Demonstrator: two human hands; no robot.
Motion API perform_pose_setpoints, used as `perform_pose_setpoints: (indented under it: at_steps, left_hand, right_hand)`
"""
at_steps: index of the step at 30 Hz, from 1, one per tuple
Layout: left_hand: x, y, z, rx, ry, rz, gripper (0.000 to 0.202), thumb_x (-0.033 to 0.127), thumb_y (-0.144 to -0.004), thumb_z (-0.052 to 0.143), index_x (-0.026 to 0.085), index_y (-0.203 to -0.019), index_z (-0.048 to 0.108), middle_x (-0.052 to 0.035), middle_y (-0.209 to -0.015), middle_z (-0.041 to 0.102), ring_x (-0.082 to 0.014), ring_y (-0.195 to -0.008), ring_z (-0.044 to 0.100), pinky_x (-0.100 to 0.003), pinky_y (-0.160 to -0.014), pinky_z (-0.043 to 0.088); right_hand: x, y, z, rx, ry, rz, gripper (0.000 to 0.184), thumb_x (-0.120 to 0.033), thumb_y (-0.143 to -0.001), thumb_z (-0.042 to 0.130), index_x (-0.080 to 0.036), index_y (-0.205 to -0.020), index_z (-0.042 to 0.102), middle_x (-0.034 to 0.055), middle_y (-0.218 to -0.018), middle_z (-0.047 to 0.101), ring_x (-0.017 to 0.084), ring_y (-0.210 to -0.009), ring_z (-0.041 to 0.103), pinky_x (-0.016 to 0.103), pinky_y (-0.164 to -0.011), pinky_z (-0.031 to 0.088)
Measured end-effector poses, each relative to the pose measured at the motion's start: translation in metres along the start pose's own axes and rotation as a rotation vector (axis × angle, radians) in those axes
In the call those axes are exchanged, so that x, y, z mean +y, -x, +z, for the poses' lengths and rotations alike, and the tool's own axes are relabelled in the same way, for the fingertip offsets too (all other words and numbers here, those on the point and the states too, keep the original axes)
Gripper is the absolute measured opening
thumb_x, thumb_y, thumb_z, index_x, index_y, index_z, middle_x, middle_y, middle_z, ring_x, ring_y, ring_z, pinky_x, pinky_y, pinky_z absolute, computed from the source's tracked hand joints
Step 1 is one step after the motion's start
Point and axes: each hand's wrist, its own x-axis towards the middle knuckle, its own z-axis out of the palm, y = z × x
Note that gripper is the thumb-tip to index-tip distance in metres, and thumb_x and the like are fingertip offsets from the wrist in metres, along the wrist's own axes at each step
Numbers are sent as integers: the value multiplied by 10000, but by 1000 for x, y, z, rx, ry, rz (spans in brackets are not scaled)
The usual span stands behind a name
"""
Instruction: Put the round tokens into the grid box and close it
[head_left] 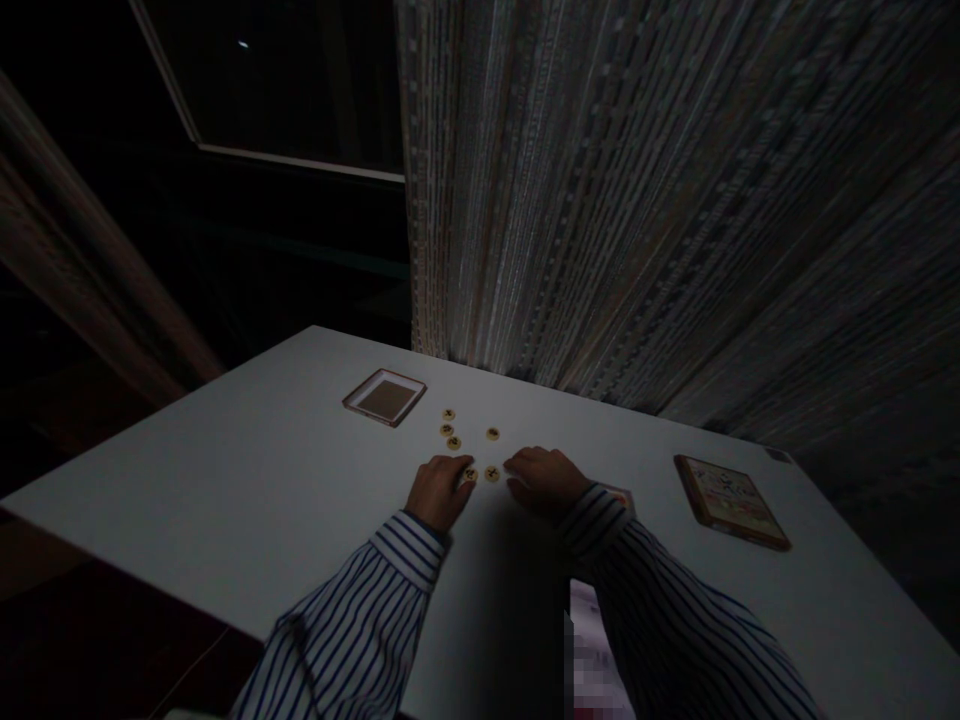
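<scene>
My left hand (440, 490) rests on the white table with thumb and fingertips closed round a Chinese chess piece (470, 476), a small round yellowish disc with a dark character. Just right of it lies a second chess piece (492, 474), flat on the table. My right hand (550, 482) is beside that one, its thumb and forefinger apart with nothing between them. Farther back sits a lone chess piece (493, 434). To its left, several more pieces (447, 430) form a loose, short column.
An open shallow box (360, 404) stands at the back left. On the right lies a flat box or lid (731, 502) with a printed top. A lit screen (592, 620) shows under my right forearm, and a small card-like item (624, 496) is partly behind my right cuff. Curtains (510, 200) hang behind the table.
</scene>
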Motion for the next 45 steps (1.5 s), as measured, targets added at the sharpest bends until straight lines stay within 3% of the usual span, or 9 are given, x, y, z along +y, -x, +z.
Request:
perform_pose_setpoints:
  at_steps: [5, 11, 18, 31, 38, 45]
  left_hand:
    - [-1, 1, 3, 27, 48, 8, 307, 209, -707, 577, 183, -1013, 591, -89, -937, 659, -227, -907, 582, -377, -800, 447]
    - [1, 1, 3, 154, 132, 43, 288, 228, -684, 603, 169, -965, 582, -83, -929, 645, -212, -888, 581, -359, -801, 451]
    - [11, 2, -1, 225, 306, 11, 260, 225, -702, 569, 162, -955, 571, -70, -904, 620, -174, -841, 588, -310, -765, 478]
    - [24, 6, -6, 256, 558, -124, 336, 298, -663, 630, 157, -962, 572, -52, -848, 651, -162, -784, 610, -336, -799, 483]
    - [30, 7, -12, 270, 585, -39, 283, 289, -696, 603, 170, -951, 579, -60, -918, 660, -162, -836, 612, -327, -835, 469]
    - [45, 12, -20, 271, 549, 10, 273, 298, -707, 598, 177, -952, 592, -60, -922, 669, -161, -819, 618, -310, -797, 487]
  right_hand:
    - [0, 0, 1, 0, -18, -5, 316, -265, -796, 422, -186, -1066, 566, 102, -1098, 583, 238, -977, 534, 379, -770, 407]
    - [3, 1, 4, -2, -8, -12, 318, -267, -802, 415, -185, -1073, 559, 101, -1085, 583, 223, -962, 534, 359, -770, 407]
    - [6, 8, 6, 23, -35, -6, 342, -264, -796, 424, -175, -1105, 540, 105, -1116, 569, 230, -987, 520, 365, -783, 404]
    - [16, 26, 14, 106, -95, -29, 331, -256, -800, 432, -167, -1097, 548, 116, -1102, 572, 222, -990, 518, 364, -791, 409]
    - [24, 35, 14, 141, -99, -15, 347, -270, -803, 430, -168, -1116, 540, 105, -1126, 565, 210, -1006, 514, 353, -820, 408]
    - [23, 52, 10, 274, -119, 5, 315, -240, -799, 435, -169, -1077, 564, 113, -1121, 573, 205, -974, 534, 361, -818, 420]
